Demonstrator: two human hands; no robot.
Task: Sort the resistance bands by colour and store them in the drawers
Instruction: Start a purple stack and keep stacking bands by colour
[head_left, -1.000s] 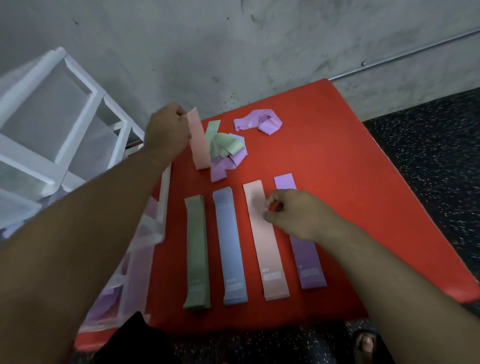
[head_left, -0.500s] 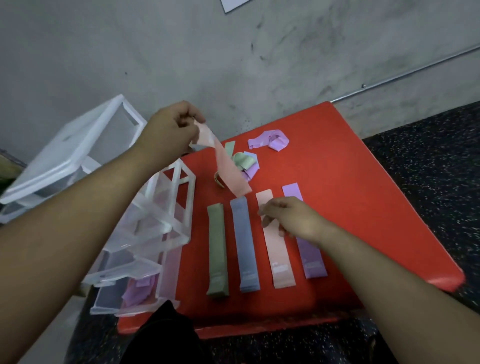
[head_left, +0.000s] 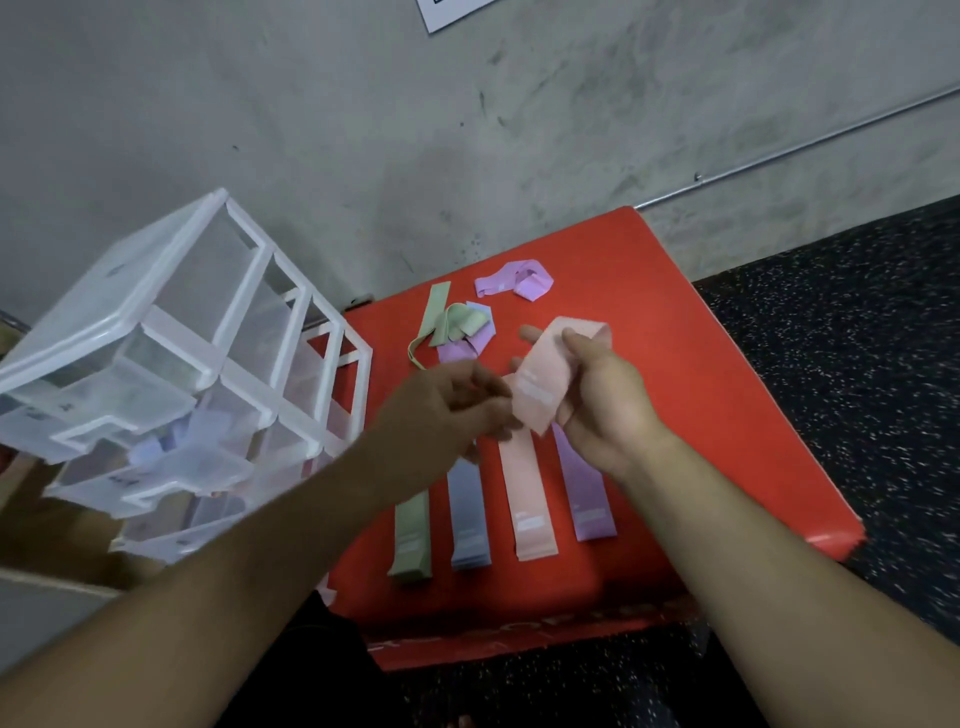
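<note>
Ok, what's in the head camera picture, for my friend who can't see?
The right hand grips a pink band above a red table, with the blurred left hand at its lower corner. Beneath lie a green strip, blue strip, pink strip and purple strip in a row, a tangled pile behind and a clear drawer unit on the left.

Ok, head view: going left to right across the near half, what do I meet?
Drawer unit → green band → blue band → flat pink band → purple band. The held pink band in the right hand overlaps these, so it is left out.
</note>
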